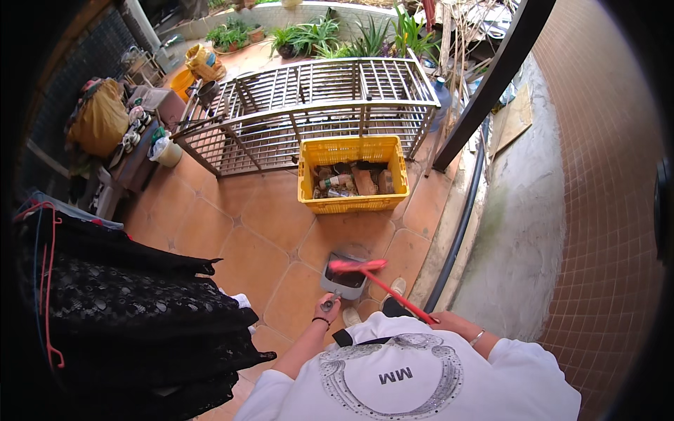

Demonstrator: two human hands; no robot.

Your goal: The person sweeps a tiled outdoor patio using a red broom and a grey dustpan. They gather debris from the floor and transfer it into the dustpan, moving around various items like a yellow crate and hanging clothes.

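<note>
My left hand [328, 309] grips the upright handle of a grey dustpan [345, 289], which rests on the tiled floor in front of my feet. A red broom [398, 299] slants across from my right hand [454, 322], which is closed around its stick. The broom's head [358, 266] is over the dustpan's dark pan and looks blurred. Whether the bristles touch the pan, I cannot tell. Just ahead stands a yellow plastic crate [354, 203] holding bricks, a bottle and other rubbish.
A metal rack [305, 113] lies behind the crate. Black lace clothes [142, 294] hang at my left. A dark post [489, 84], a black pipe [459, 231] and a tiled wall [600, 158] line the right. A white bucket [167, 152] stands by the left bench.
</note>
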